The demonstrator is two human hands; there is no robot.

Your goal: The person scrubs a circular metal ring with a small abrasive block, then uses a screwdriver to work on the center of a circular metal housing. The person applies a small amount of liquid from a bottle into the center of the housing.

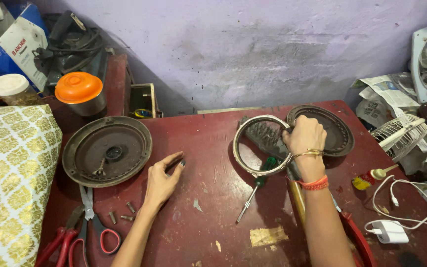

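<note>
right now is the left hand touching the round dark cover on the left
Apart. The head view shows bare red table between the left hand and the round dark cover.

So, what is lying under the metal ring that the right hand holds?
Under the metal ring in the right hand lie a brush head and a green-handled screwdriver. The hand hides the ring's right part.

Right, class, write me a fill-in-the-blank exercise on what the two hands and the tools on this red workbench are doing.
1. The right hand grips a metal ____ tilted up off the table.
2. The left hand lies flat on the ____ table, holding nothing.
3. The screwdriver has a ____ handle.
4. The steel container has an ____ lid.

Missing words: ring; red; green; orange
</note>
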